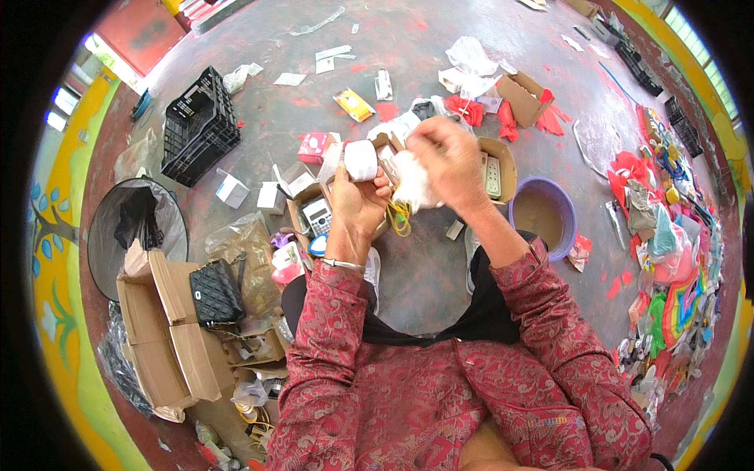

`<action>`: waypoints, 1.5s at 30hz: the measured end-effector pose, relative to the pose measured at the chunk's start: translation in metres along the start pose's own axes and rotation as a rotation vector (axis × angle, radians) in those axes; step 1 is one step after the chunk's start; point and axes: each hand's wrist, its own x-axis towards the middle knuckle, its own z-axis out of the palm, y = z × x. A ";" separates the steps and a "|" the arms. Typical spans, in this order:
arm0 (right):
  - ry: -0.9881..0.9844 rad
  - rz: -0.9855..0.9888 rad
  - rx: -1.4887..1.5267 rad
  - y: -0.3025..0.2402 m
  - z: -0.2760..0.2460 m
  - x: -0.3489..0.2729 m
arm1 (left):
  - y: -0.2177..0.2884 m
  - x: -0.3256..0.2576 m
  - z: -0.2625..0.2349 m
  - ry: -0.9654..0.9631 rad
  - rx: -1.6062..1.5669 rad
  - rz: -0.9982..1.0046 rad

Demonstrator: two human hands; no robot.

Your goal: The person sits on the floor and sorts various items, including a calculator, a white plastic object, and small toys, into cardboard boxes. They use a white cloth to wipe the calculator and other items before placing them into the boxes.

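Note:
My left hand (355, 202) is closed round a small white rounded item (361, 160), like a short roll or cup; its exact kind is unclear. Close beside it, my right hand (454, 161) has its fingers curled together, slightly blurred. A soft white crumpled piece (412, 182) hangs below that hand and appears gripped by it. Under the hands lie open cardboard boxes, partly hidden. One holds a grey calculator (318, 216); the right one holds a white power strip (492, 177). A loop of yellow cord (399, 219) dangles below the white piece.
A purple basin (559, 206) of murky water stands at right. Left are a black crate (201, 125), a lined bin (137, 231), an open carton (161, 330) and a black quilted bag (217, 292). Colourful clutter (675, 259) lines the right wall. An orange packet (354, 104) lies ahead.

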 end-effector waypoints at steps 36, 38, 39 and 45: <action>-0.045 -0.120 0.177 -0.002 0.009 0.002 | -0.016 -0.022 0.029 0.062 0.015 -0.185; -0.137 -0.302 -0.110 0.004 0.013 0.001 | -0.021 -0.020 0.029 -0.007 0.117 -0.147; -0.148 -0.342 -0.250 0.005 0.014 0.001 | -0.023 -0.019 0.030 -0.046 0.167 -0.127; -0.135 -0.259 -0.283 0.013 0.014 -0.004 | -0.021 -0.021 0.034 -0.003 0.225 -0.156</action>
